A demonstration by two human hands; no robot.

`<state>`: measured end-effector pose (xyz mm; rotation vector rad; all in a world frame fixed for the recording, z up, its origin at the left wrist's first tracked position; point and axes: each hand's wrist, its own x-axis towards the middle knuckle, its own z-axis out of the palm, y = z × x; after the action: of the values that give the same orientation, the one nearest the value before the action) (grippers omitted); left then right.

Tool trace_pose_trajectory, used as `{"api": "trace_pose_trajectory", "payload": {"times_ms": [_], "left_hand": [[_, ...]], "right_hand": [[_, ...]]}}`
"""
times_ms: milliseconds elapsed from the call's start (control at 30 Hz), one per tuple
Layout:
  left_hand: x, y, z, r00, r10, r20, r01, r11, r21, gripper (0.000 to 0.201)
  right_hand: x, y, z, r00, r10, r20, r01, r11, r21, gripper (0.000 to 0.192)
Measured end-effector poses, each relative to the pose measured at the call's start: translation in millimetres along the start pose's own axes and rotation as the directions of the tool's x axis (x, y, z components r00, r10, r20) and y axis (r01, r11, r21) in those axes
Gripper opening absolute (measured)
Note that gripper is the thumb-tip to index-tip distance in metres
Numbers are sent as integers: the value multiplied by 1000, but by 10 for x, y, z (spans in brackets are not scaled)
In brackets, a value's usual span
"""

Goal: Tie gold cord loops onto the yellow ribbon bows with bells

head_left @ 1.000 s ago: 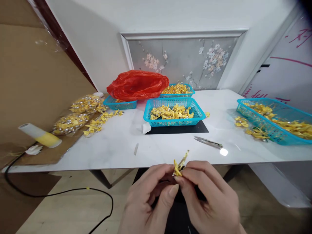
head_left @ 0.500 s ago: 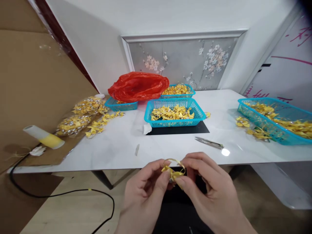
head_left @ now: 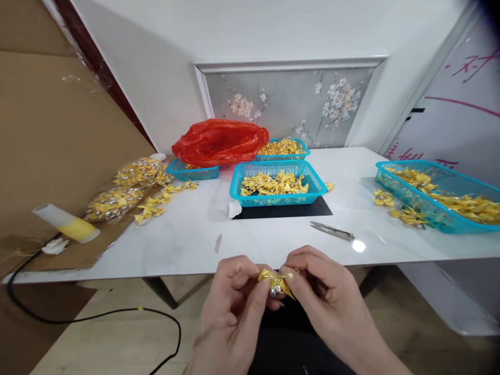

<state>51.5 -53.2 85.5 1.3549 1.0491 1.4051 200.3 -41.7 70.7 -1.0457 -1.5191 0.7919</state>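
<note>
A small yellow ribbon bow (head_left: pixel 274 281) with a shiny silver bit under it is pinched between both hands, just in front of the near edge of the white table (head_left: pixel 187 234). My left hand (head_left: pixel 234 317) grips its left side with thumb and forefinger. My right hand (head_left: pixel 328 307) grips its right side. Straight ahead on the table stands a blue basket (head_left: pixel 279 184) holding several yellow bows, set on a black mat (head_left: pixel 281 210).
Small metal snips (head_left: pixel 333 231) lie right of the mat. A red plastic bag (head_left: pixel 221 141) covers a basket at the back, with another basket (head_left: pixel 283 147) beside it. A large blue basket (head_left: pixel 441 195) sits far right. Bagged bows (head_left: pixel 117 200), a yellow-white roll (head_left: pixel 66 223) and a black cable (head_left: pixel 97 315) are left.
The ribbon's tail stood up between my fingers, then curled into a loop, and now it is pulled down flat into a bow. Both hands stayed in place at the table edge.
</note>
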Motion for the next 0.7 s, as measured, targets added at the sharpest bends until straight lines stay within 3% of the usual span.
{"api": "trace_pose_trajectory", "payload": {"times_ms": [200, 333, 433, 600, 700], "left_hand": [[96, -43, -144, 969, 88, 232, -117, 986, 115, 30], [167, -106, -131, 987, -9, 163, 5, 1000, 23, 30], [195, -169, -102, 991, -57, 118, 57, 998, 7, 21], [213, -263, -78, 992, -100, 77, 102, 995, -12, 10], [224, -269, -76, 991, -124, 53, 126, 992, -27, 4]], "right_hand": [[45, -14, 32, 999, 32, 14, -32, 999, -43, 19], [68, 20, -8, 998, 27, 53, -24, 998, -58, 18], [37, 11, -136, 1000, -27, 8, 27, 999, -31, 22], [-56, -224, -386, 988, -135, -71, 141, 985, 97, 42], [-42, -375, -400, 984, -178, -21, 179, 977, 118, 30]]}}
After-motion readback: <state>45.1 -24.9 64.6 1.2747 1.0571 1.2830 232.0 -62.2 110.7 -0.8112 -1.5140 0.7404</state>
